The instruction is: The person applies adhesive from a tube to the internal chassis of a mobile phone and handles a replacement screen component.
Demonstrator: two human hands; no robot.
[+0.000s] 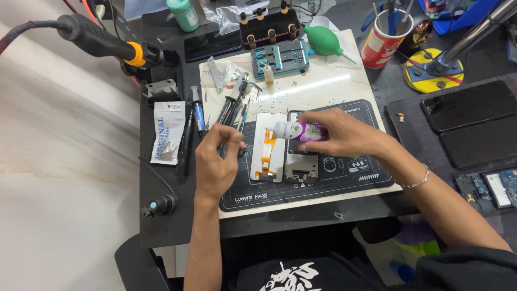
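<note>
Right hand [344, 134] clamps the purple-and-white glue tube [299, 131]; long axis horizontal, nozzle pointing left over the display panel [267, 146]. Left hand [215, 161] pinches a thin tool [232, 126].

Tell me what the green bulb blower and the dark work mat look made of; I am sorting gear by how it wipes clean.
The green bulb blower looks like soft rubber, matte: rounded squeezable body tapering to a nozzle, no sharp glare. The dark work mat seems to be silicone or rubber, matte black with white printed outlines and lying flat; which of the two cannot be told.
</note>
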